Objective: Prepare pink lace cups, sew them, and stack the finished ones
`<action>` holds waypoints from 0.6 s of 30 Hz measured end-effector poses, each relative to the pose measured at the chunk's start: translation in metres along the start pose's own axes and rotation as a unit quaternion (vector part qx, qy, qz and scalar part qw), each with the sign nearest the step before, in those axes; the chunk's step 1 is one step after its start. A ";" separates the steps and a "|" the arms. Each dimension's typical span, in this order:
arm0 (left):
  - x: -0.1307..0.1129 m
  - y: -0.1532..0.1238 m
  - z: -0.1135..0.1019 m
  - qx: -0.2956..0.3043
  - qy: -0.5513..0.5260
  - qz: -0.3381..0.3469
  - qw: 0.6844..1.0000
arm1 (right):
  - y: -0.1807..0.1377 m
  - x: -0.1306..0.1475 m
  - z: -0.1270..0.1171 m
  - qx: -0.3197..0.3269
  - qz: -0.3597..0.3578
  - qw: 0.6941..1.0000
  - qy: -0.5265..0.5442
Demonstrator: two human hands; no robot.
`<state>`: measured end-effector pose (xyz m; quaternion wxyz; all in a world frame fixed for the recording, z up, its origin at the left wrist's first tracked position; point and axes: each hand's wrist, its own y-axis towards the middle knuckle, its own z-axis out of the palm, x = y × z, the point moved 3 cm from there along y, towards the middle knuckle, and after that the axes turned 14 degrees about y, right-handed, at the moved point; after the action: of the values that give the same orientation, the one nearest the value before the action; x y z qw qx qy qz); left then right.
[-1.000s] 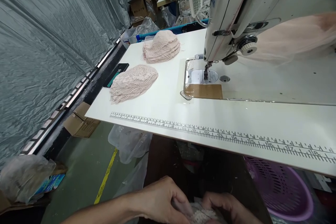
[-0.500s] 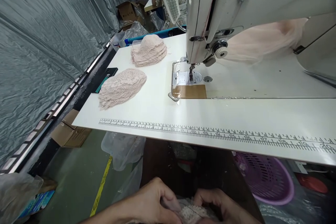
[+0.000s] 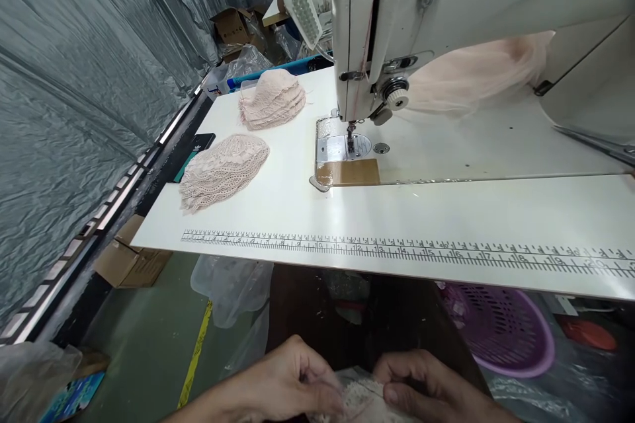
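At the bottom edge of the view, below the table's front, my left hand [image 3: 292, 386] and my right hand [image 3: 426, 390] both pinch a small pale lace piece [image 3: 358, 398] between them. Most of that piece is cut off by the frame. On the white table [image 3: 446, 211] lie two stacks of pink lace pieces, a near stack [image 3: 223, 168] and a far stack [image 3: 272, 99]. A white sewing machine [image 3: 421, 20] stands at the right, its needle [image 3: 350, 135] over the metal plate.
A printed ruler [image 3: 397, 252] runs along the table's front edge. Pink tulle [image 3: 476, 73] lies behind the machine head. A purple basket [image 3: 501, 330] sits under the table at right. Cardboard boxes [image 3: 131, 261], plastic bags [image 3: 231, 281] and grey plastic sheeting [image 3: 74, 79] are at left.
The view has swung rightward, so the table and machine appear shifted left. My hands stay at the bottom edge, working the lace piece, with the right hand's fingers now more in view.
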<state>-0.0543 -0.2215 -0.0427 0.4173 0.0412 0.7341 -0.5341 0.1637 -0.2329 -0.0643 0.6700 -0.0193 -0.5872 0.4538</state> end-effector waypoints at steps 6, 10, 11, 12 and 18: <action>0.002 0.000 -0.002 -0.008 -0.038 0.011 0.999 | 0.004 -0.004 -0.003 0.058 -0.036 0.993 0.092; 0.000 0.000 0.000 0.033 -0.054 -0.008 0.998 | 0.009 -0.012 -0.004 0.086 -0.042 0.985 0.145; 0.000 0.000 0.001 0.037 -0.048 -0.011 0.998 | 0.010 -0.014 -0.005 0.084 -0.042 0.984 0.148; 0.000 0.000 0.002 0.036 -0.037 -0.009 0.999 | 0.011 -0.016 -0.005 0.083 -0.043 0.985 0.149; 0.005 0.002 0.007 -0.002 0.028 0.045 0.999 | 0.008 -0.019 -0.009 0.071 -0.031 0.987 0.144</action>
<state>-0.0528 -0.2282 -0.0481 0.4200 0.0882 0.7444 -0.5116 0.1684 -0.2354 -0.0869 0.7611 -0.0184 -0.4513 0.4655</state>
